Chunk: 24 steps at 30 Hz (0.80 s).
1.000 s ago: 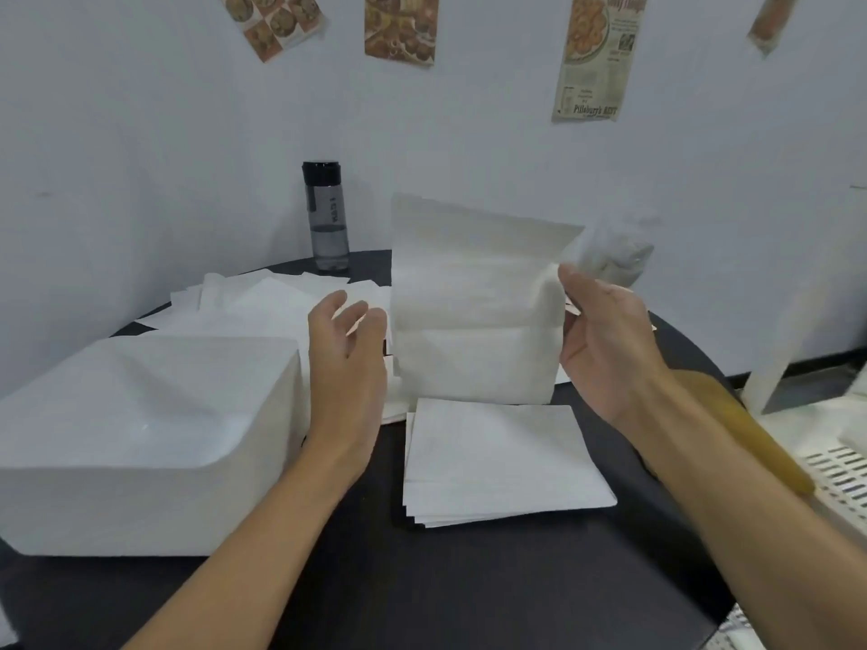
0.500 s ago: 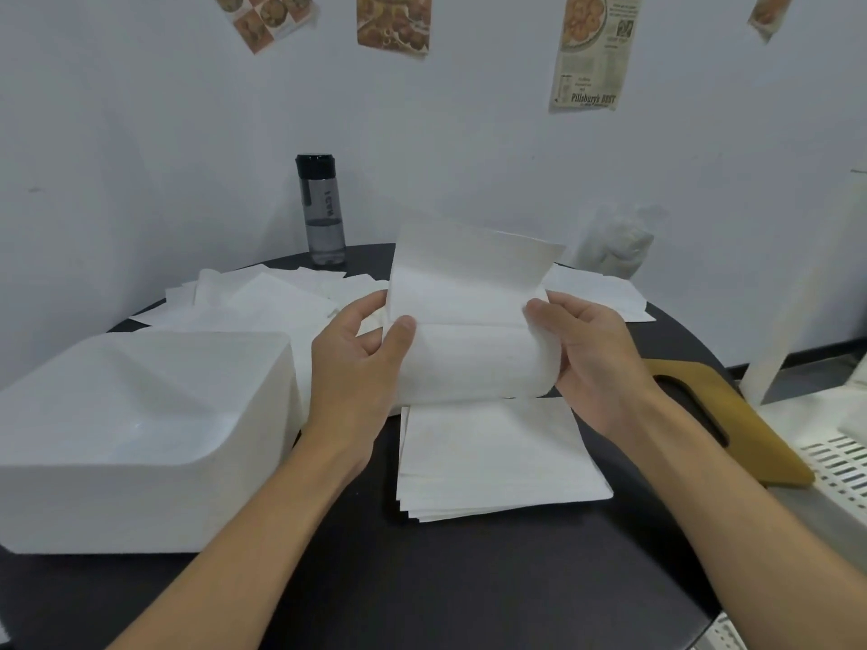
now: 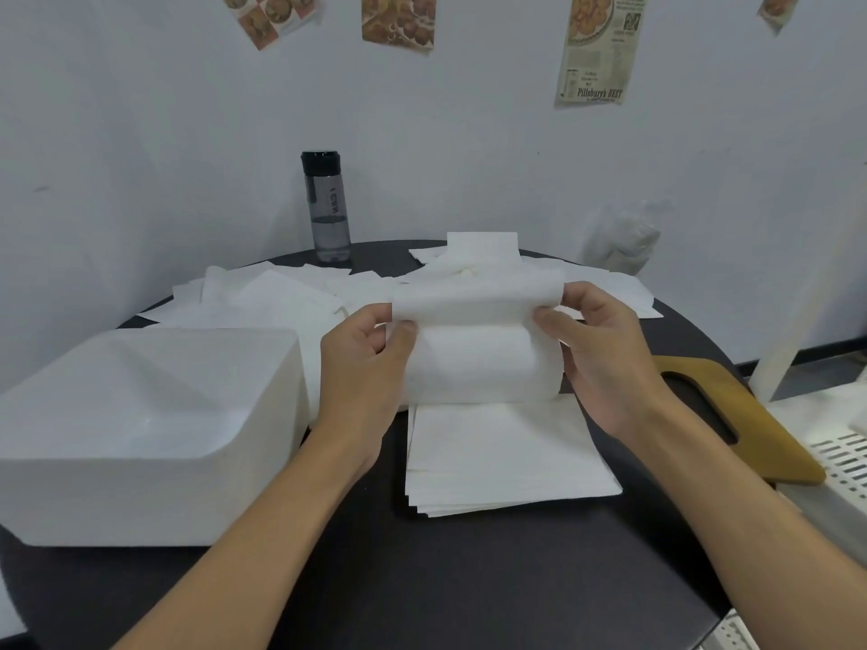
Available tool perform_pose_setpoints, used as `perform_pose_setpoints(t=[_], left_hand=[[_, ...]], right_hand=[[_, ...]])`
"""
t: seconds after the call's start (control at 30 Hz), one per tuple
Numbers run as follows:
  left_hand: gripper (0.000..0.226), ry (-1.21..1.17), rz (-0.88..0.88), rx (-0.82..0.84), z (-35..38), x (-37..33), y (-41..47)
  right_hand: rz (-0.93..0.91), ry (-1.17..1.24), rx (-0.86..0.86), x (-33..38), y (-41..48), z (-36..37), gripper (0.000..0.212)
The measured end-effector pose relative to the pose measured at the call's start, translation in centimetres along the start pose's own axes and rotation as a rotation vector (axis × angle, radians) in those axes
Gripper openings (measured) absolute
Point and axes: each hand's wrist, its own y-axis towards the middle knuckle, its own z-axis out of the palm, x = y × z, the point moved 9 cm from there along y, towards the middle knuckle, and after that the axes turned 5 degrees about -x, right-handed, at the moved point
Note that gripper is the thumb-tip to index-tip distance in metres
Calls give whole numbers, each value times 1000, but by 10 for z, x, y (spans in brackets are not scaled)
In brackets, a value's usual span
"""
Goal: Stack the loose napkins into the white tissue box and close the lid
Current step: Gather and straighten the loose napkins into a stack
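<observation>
A white napkin [image 3: 478,349] is folded over between my hands, just above the table. My left hand [image 3: 361,363] pinches its left edge and my right hand [image 3: 605,354] pinches its right edge. Below it a neat stack of folded napkins [image 3: 506,457] lies on the black round table [image 3: 422,579]. The white tissue box [image 3: 140,429] stands at the left, open at the top. Several loose napkins [image 3: 262,297] lie spread behind the box and along the far side. A wooden lid with a slot [image 3: 732,410] lies at the right edge of the table.
A dark water bottle [image 3: 328,208] stands at the back of the table against the white wall. A crumpled clear plastic bag [image 3: 624,241] sits at the back right. A white slotted rack [image 3: 840,462] is off the table to the right.
The napkin stood tall and unfolded a second ago with my hands open beside it. Both hands have since taken its edges and folded its top half down toward me.
</observation>
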Motion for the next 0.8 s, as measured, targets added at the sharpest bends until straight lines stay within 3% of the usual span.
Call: perform_pose_setpoints(t=[0.23,0.33,0.4,0.5,0.63,0.8], left_hand=[[33,-130,-200,-18,-3,10,1],[22,-62,-110,-91,-11,4,5],[20,3,-46,-95,-11,-1,4],[28,36,16,-46,-7,-2,4],[30,73,61,-77,-8,-4,6],[31,59,92,-85,-8,-7,7]], right_hand=[[82,143,15,-4,2,0,37],[101,190,28,-6,4,2,25],[62,89,-4,-8,6,-1,17],[-4,-79,-21,-9,7,-4,32],[-53,-125,-12,-5,5,-5,40],[-103,-187,-17,-1,3,-2,12]])
